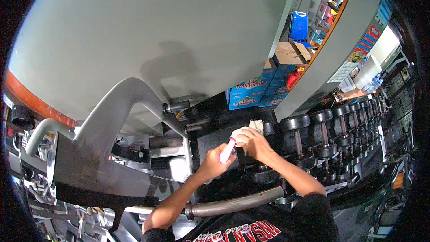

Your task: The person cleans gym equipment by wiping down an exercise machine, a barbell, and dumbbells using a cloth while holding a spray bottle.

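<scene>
Between the person's two hands, a slim white bottle (227, 153) with a pink ring near its top is held at a slant. The left hand (212, 165) has its grip closed around the body, covering part of its surface; the right hand (254, 144) has its grip bunched on an off-white cloth (256, 125) at the upper end, and whether it also pinches the bottle cannot be told, as that end is hidden. Nearer the body, a metal bar (237, 201) runs before the black shirt (314, 215), its lettering, "INSAN" and "Base Depo", cut by the lower edge. Rightward, black dumbbells (322, 116) lie in a row. Beyond, blue cartons (245, 102) read "Minerale"; a white sheet (343, 71) bears print too small to read.
</scene>
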Demonstrator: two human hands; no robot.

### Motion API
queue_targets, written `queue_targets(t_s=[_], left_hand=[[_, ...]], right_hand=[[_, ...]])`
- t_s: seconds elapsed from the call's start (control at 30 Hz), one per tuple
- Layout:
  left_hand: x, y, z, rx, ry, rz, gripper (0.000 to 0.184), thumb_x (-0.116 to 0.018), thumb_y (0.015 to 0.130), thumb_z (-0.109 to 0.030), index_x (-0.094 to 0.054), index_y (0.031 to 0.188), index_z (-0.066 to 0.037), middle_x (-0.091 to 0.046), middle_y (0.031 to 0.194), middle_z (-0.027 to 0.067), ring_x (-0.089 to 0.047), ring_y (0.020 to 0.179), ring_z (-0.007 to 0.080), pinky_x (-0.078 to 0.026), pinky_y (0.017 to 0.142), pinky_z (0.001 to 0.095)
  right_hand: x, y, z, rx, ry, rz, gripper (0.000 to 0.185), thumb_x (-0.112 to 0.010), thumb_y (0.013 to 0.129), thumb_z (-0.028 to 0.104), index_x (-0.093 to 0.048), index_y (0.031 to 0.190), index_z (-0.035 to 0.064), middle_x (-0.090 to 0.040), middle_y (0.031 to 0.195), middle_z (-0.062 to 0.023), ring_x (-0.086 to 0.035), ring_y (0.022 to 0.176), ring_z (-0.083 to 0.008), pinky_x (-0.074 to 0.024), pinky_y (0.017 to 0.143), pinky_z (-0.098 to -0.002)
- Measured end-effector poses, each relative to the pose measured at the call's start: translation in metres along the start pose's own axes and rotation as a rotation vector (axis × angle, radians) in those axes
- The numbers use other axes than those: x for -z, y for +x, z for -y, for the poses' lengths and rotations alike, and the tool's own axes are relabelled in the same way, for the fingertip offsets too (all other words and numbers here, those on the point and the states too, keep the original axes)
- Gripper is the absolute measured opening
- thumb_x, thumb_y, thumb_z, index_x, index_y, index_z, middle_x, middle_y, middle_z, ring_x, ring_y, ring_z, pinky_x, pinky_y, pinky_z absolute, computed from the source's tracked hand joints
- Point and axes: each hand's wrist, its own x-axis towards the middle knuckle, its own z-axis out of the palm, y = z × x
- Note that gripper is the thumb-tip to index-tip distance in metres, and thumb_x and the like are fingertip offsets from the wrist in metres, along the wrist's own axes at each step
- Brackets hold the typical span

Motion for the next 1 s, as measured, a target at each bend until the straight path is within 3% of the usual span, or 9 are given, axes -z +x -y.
queue_targets(t_s=[0.1, 0.2, 0.33, 0.43, 0.47, 0.63, 0.73, 0.93, 1.0], left_hand=[[0.002, -0.002, -0.009, -0.073, 0.117, -0.013, 0.019, -0.067, 0.085, -0.014, -0.058, 0.099, -0.005, -0.055, 0.071, -0.0019, -0.053, 0.062, 0.0066, -0.046, 0.057, 0.0254], [-0.001, -0.006, -0.016, -0.096, 0.127, 0.0, 0.02, -0.068, 0.085, -0.014, -0.058, 0.099, -0.004, -0.058, 0.072, 0.0002, -0.055, 0.064, 0.0075, -0.047, 0.061, 0.027], [-0.002, -0.008, -0.025, -0.116, 0.146, 0.021, 0.021, -0.069, 0.084, -0.014, -0.059, 0.099, -0.004, -0.06, 0.072, 0.0024, -0.056, 0.066, 0.0076, -0.048, 0.062, 0.0275], [-0.004, -0.009, -0.026, -0.114, 0.137, 0.025, 0.02, -0.069, 0.084, -0.014, -0.059, 0.098, -0.004, -0.061, 0.073, 0.0041, -0.059, 0.068, 0.0092, -0.049, 0.064, 0.0283], [-0.005, -0.009, -0.027, -0.133, 0.137, 0.021, 0.021, -0.07, 0.083, -0.014, -0.06, 0.098, -0.004, -0.061, 0.073, 0.0042, -0.06, 0.068, 0.0103, -0.05, 0.064, 0.0287], [-0.005, -0.008, -0.03, -0.089, 0.137, 0.029, 0.022, -0.07, 0.082, -0.014, -0.06, 0.099, -0.004, -0.062, 0.074, 0.0054, -0.062, 0.07, 0.0133, -0.051, 0.066, 0.0297], [-0.003, -0.006, -0.029, -0.095, 0.121, 0.003, 0.023, -0.071, 0.082, -0.014, -0.061, 0.1, -0.004, -0.062, 0.074, 0.0056, -0.062, 0.07, 0.0129, -0.051, 0.066, 0.0297], [-0.004, -0.009, -0.04, -0.142, 0.178, 0.034, 0.023, -0.072, 0.081, -0.014, -0.061, 0.1, -0.005, -0.062, 0.074, 0.0046, -0.061, 0.07, 0.011, -0.05, 0.065, 0.0282], [-0.005, -0.009, -0.04, -0.137, 0.128, 0.028, 0.023, -0.072, 0.082, -0.014, -0.061, 0.1, -0.005, -0.062, 0.074, 0.004, -0.061, 0.07, 0.0104, -0.05, 0.064, 0.0277]], right_hand=[[0.038, -0.018, -0.005, -0.198, 0.157, -0.189, 0.019, -0.059, 0.081, 0.013, -0.07, 0.096, 0.0176, -0.061, 0.118, -0.0015, -0.049, 0.119, -0.0245, -0.0423, 0.102, -0.0376], [0.036, -0.042, -0.02, -0.336, 0.141, -0.261, 0.027, -0.064, 0.071, -0.001, -0.07, 0.093, 0.0128, -0.06, 0.119, -0.0049, -0.054, 0.115, -0.0276, -0.0491, 0.095, -0.0372], [-0.003, -0.073, -0.048, -0.792, 0.355, -0.431, 0.045, -0.057, 0.067, -0.008, -0.061, 0.11, 0.0022, -0.057, 0.122, -0.0174, -0.056, 0.112, -0.0351, -0.048, 0.092, -0.0381], [-0.093, -0.131, -0.1, -1.125, 0.795, -0.164, 0.048, -0.05, 0.074, -0.004, -0.055, 0.122, 0.0002, -0.063, 0.108, -0.01, -0.059, 0.096, -0.0199, -0.0452, 0.084, -0.0271], [-0.068, -0.117, -0.083, -1.165, 0.733, -0.115, 0.046, -0.046, 0.077, -0.004, -0.055, 0.122, 0.0018, -0.064, 0.103, -0.0054, -0.057, 0.092, -0.0164, -0.0438, 0.083, -0.0259], [-0.069, -0.112, -0.085, -1.363, 1.148, -0.327, 0.049, -0.042, 0.079, -0.011, -0.055, 0.124, 0.0015, -0.062, 0.114, -0.0069, -0.056, 0.102, -0.016, -0.0417, 0.09, -0.0263], [-0.052, -0.098, -0.075, -1.261, 0.976, -0.574, 0.04, -0.048, 0.084, -0.007, -0.055, 0.123, -0.0023, -0.062, 0.115, -0.009, -0.057, 0.103, -0.016, -0.0425, 0.091, -0.0277], [0.038, -0.07, -0.115, -1.048, 0.919, -0.396, 0.048, -0.063, 0.089, 0.022, -0.051, 0.127, -0.0046, -0.056, 0.127, -0.0171, -0.052, 0.119, -0.0236, -0.0355, 0.103, -0.0318], [0.04, -0.054, -0.137, -0.989, 0.71, -0.339, 0.044, -0.06, 0.086, 0.01, -0.052, 0.126, -0.0045, -0.057, 0.127, -0.0189, -0.053, 0.119, -0.0247, -0.0369, 0.102, -0.0321]])
